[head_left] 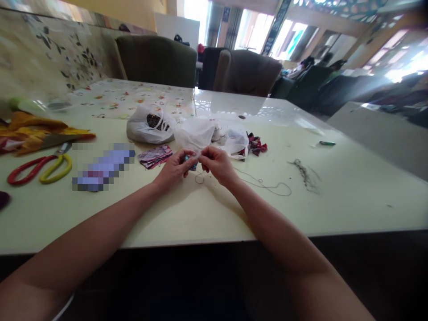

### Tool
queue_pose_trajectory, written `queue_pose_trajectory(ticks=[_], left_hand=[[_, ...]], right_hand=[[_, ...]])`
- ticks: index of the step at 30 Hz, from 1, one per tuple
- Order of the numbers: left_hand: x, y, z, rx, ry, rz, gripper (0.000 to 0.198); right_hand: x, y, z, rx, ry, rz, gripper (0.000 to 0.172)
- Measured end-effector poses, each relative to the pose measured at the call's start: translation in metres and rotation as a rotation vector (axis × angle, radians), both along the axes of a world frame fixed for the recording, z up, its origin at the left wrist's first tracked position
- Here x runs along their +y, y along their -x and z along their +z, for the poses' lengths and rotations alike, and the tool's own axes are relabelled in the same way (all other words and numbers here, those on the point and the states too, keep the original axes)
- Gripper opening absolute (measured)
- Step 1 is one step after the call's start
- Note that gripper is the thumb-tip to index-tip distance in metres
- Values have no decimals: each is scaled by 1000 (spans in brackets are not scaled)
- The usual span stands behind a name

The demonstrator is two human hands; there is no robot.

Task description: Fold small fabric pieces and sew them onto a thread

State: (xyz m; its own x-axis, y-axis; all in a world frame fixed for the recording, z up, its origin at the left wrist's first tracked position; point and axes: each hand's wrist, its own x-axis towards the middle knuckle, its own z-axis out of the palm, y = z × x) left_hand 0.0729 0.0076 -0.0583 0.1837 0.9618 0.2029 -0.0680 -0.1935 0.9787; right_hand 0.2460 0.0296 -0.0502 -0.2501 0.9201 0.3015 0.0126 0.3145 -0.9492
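Small blue cloth [193, 164]: between the two hands over the table [354, 191], mostly hidden by fingers.
Left hand [174, 168]: grip closed on the cloth. If that pinch loosens, I'd expect the piece to twist or slip.
Right hand [216, 161]: fingertips pinched together right at the cloth's edge — too small to tell what, if anything, is between them.
Loose thread [290, 191]: biggest worry imo. It lies in slack curves past the right forearm, plus a little loop just below the hands, so a quick pull could knot it or snag it on the arm.
Thread clump [303, 176]: further right; could tangle things if the loose one drags over it.
Plastic bags [195, 133]: just behind the hands. The leftmost has dark stuff showing in its mouth — a bump might spill it.
Patterned fabric stack [154, 157]: near the left hand, easy to knock askew.
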Motion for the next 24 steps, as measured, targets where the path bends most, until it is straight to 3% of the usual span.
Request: queue_pose_trajectory(ticks=[5,10,17,20,24], left_hand=[[-4,1,6,137,-84,76,27],[-4,-1,7,110,-13,115,23],[1,-6,2,-124,123,109,27],[6,-2,-1,-193,168,164,27],[13,6,-1,-255,193,215,28]], right_hand=[[0,2,-3,-37,-10,22,23],[0,1,-4,-81,-48,26,20],[-3,1,3,-24,-141,-106,17],[-2,-1,13,44,-160,-147,20],[19,-15,27,54,-233,-377,17]])
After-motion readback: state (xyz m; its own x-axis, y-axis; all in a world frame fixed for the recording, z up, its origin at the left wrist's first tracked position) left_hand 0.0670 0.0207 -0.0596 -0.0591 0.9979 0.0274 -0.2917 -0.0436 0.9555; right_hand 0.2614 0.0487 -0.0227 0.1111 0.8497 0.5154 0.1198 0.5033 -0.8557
